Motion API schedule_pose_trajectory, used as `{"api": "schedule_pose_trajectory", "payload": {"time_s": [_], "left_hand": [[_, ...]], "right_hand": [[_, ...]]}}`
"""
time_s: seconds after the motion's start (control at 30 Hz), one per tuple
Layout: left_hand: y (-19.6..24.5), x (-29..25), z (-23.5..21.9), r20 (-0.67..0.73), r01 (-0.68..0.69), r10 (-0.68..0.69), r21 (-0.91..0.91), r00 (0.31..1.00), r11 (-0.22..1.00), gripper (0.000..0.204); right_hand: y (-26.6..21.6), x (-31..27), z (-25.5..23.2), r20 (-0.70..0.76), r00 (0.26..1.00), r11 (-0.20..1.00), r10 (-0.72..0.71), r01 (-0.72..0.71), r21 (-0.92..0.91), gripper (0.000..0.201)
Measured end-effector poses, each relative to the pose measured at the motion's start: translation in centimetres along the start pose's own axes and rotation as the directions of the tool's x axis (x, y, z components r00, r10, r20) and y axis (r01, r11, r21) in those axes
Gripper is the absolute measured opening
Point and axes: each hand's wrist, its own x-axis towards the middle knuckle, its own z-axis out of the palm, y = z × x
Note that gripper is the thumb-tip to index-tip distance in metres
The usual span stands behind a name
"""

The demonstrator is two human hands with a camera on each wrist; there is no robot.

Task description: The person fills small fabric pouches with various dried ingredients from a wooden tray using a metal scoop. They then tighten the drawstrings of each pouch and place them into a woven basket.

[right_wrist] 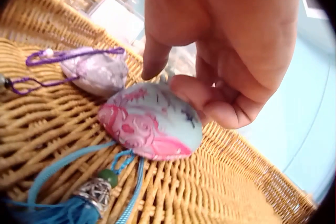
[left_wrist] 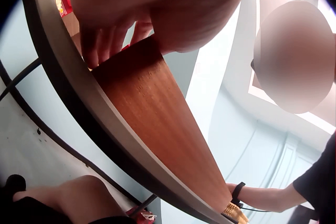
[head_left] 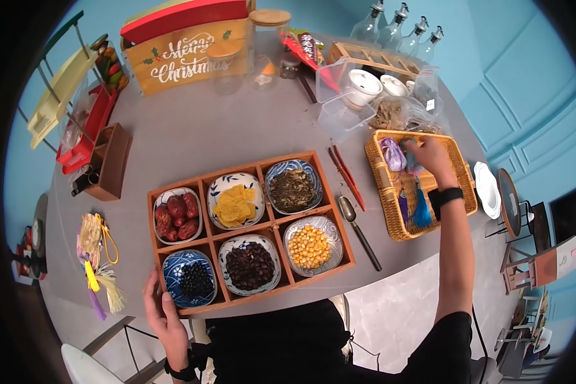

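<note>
My right hand (head_left: 432,160) reaches into a wicker basket (head_left: 390,221). Its thumb and curled fingers pinch the upper edge of a pale blue and pink sachet (right_wrist: 152,121) with a blue tassel (head_left: 422,208). Beside that lies a lilac sachet (head_left: 393,155) on a purple cord. My left hand (head_left: 166,317) rests at the near left corner of a wooden compartment box (head_left: 249,306), its fingers fairly straight along the side. Bowls in the box hold red dates (head_left: 176,217), yellow pieces (head_left: 235,205), dried leaves (head_left: 292,191), black beans (head_left: 196,280), dark dried petals (head_left: 251,265) and corn kernels (head_left: 310,248).
Between box and basket lie a metal scoop (head_left: 358,232) and red sticks (head_left: 347,176). Tasselled sachets (head_left: 93,256) sit at the left edge. Behind stand a Christmas crate (head_left: 179,57), a clear plastic box (head_left: 342,118), white lidded pots (head_left: 365,86) and glass bottles (head_left: 393,32).
</note>
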Motion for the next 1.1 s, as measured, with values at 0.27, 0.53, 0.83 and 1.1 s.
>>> {"api": "schedule_pose_trajectory", "payload": {"time_s": [0.27, 0.53, 0.83, 1.1], "left_hand": [[0.2, 0.5, 0.3, -0.084, 0.02, -0.012, 0.093, 0.996, 0.995, 0.036], [0.6, 1.5, 0.0, -0.055, -0.152, 0.16, 0.129, 0.986, 0.98, 0.037], [-0.3, 3.0, -0.1, -0.036, -0.218, 0.224, 0.119, 0.974, 0.969, 0.035], [-1.0, 4.0, -0.6, 0.032, -0.322, 0.322, 0.189, 0.946, 0.928, 0.037]], "right_hand": [[-9.6, -17.4, -6.8, -0.107, 0.987, 0.833, -0.12, 0.159, 0.53, 0.026], [-12.4, -26.5, 0.8, 0.068, 0.995, 0.75, 0.069, -0.097, 0.654, 0.028], [-16.4, -30.0, 1.1, -0.026, 0.996, 0.745, 0.09, -0.05, 0.665, 0.026], [-16.5, -29.6, 1.9, -0.014, 0.998, 0.815, 0.054, -0.036, 0.578, 0.026]]}}
